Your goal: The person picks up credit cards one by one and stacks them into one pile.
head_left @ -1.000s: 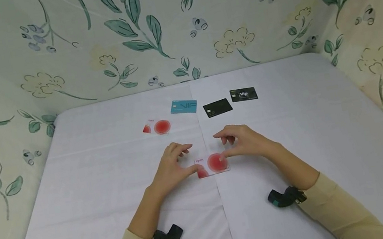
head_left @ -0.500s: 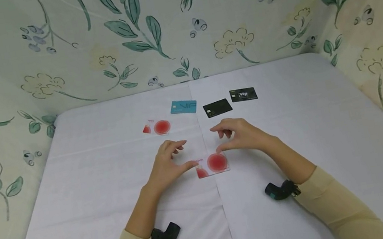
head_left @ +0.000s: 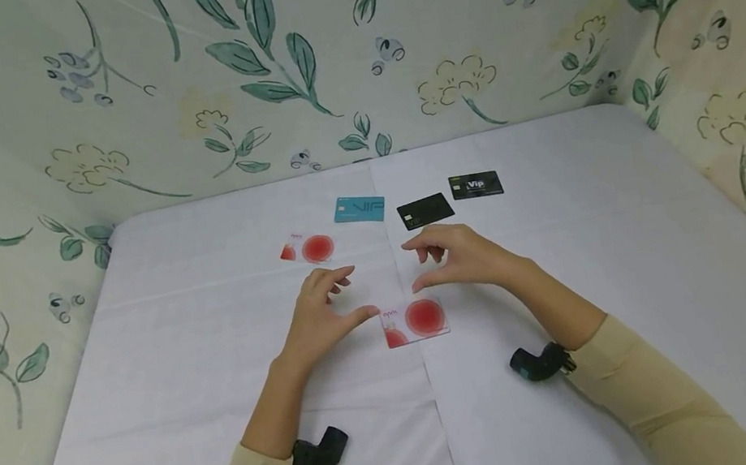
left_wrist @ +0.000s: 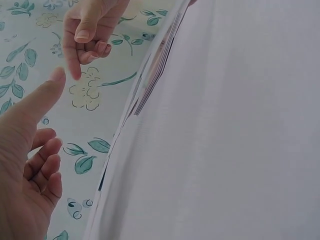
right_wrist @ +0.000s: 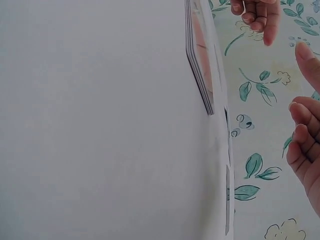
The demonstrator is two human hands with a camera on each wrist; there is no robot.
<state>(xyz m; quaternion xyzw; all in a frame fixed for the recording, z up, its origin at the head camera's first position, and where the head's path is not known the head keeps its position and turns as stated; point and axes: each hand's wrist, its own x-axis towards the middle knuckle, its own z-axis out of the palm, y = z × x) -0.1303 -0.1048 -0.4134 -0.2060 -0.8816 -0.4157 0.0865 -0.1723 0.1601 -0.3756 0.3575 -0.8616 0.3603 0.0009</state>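
Observation:
A squared stack of several cards (head_left: 414, 321) lies flat on the white cloth, the top one white with red circles. Its layered edge shows in the left wrist view as a stack (left_wrist: 159, 70) and in the right wrist view too. My left hand (head_left: 316, 312) hovers at the stack's left, thumb tip close by its upper left corner, fingers relaxed. Just beyond the far edge is my right hand (head_left: 461, 255), thumb and forefinger apart. Neither hand holds anything. In the right wrist view, my right hand (right_wrist: 306, 135) is partly cut off by the frame.
Farther back lie a similar red-and-white card (head_left: 307, 248), a blue card (head_left: 358, 208), a black card (head_left: 424, 211) and a black Vip card (head_left: 476, 185). A white cloth (head_left: 144, 369) covers the table. Leaf-patterned fabric (head_left: 128, 142) hangs behind it and at both sides.
Both hands have drawn up and away from the stack; the thumbs that overlapped the top card are off it. The stack and the other cards have stayed in place.

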